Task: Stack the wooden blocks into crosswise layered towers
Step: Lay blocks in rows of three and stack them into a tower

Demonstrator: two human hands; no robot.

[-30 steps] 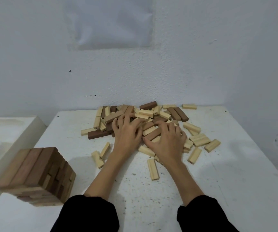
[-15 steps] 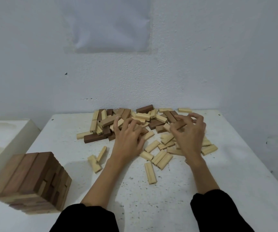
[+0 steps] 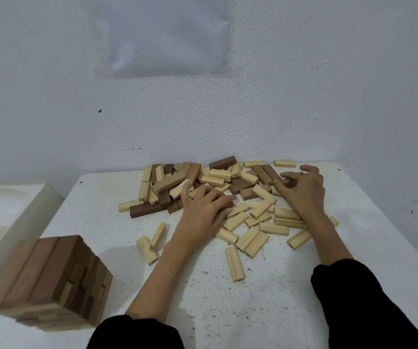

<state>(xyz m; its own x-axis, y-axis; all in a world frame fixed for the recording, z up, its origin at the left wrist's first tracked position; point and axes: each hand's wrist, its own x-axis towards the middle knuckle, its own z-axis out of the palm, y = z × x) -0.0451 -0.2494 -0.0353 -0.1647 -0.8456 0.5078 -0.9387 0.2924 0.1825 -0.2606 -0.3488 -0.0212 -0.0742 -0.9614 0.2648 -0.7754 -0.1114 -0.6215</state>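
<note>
White table [image 3: 278,303]; left hand [image 3: 200,212] hides blocks [image 3: 218,178]; right hand [image 3: 303,195] grasp unclear; tower [image 3: 44,280] blurred.

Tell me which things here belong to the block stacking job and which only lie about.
For the job: heap of loose pale and dark brown wooden blocks; crosswise tower of brown wooden blocks; left hand on the heap; right hand at its right edge.
Lying about: white speckled table; off-white unit beside it; pale sheet on the wall.
</note>
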